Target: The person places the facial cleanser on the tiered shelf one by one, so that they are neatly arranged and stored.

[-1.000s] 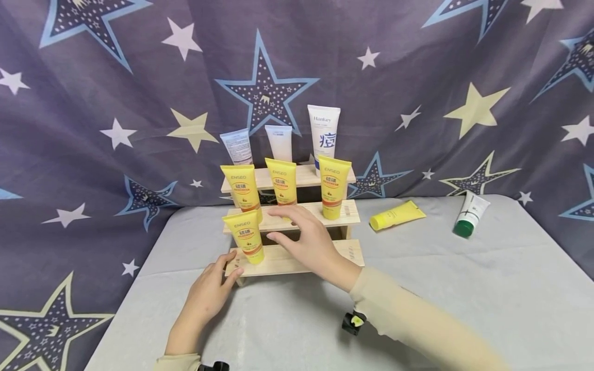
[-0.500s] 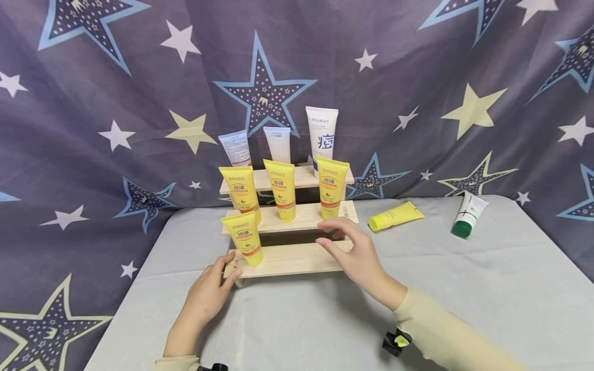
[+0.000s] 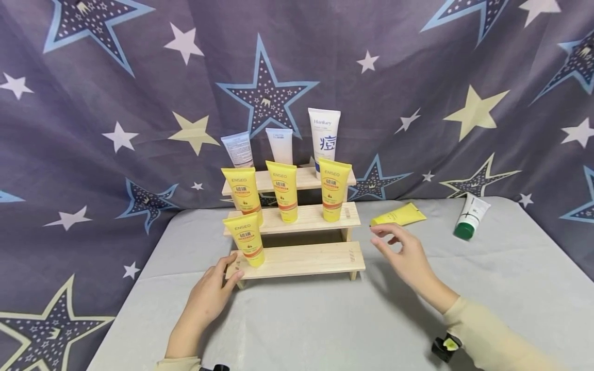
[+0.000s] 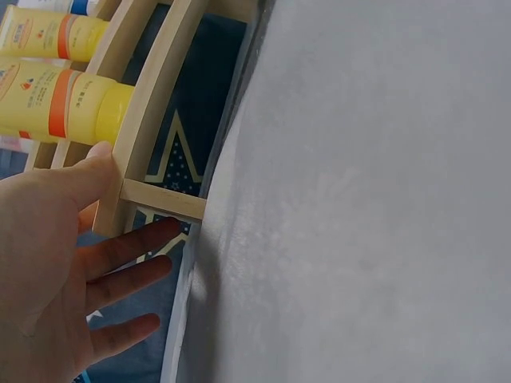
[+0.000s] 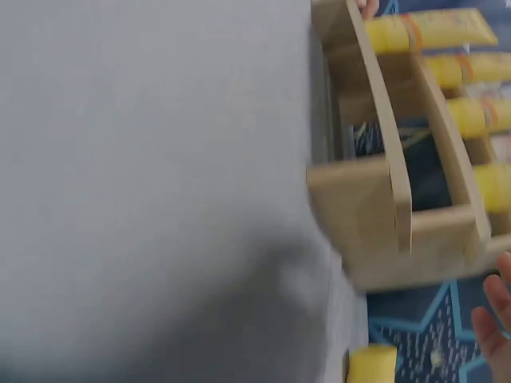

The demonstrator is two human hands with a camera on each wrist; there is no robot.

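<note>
A three-step wooden display rack (image 3: 301, 260) stands on the table. My left hand (image 3: 208, 296) holds the left end of its lowest step, the thumb on top beside a yellow squeeze tube (image 3: 246, 239) standing there on its cap. In the left wrist view the other fingers of that hand (image 4: 48, 239) spread below the board end. My right hand (image 3: 410, 260) holds nothing; its thumb and fingers are loosely curved and apart. Those fingertips overlap the near side of another yellow squeeze tube (image 3: 401, 214) lying on the table right of the rack.
Three yellow tubes stand on the middle step, the rightmost tube (image 3: 333, 190) near its end. On the top step are two pale tubes and a taller white tube (image 3: 324, 136). A white tube with a green cap (image 3: 471, 216) lies farther right. A star-patterned curtain (image 3: 394, 77) hangs behind.
My right hand has moved right from beside the tube on the lowest step, past the rack's end, to the lying yellow tube. The left hand has stayed on the rack.
</note>
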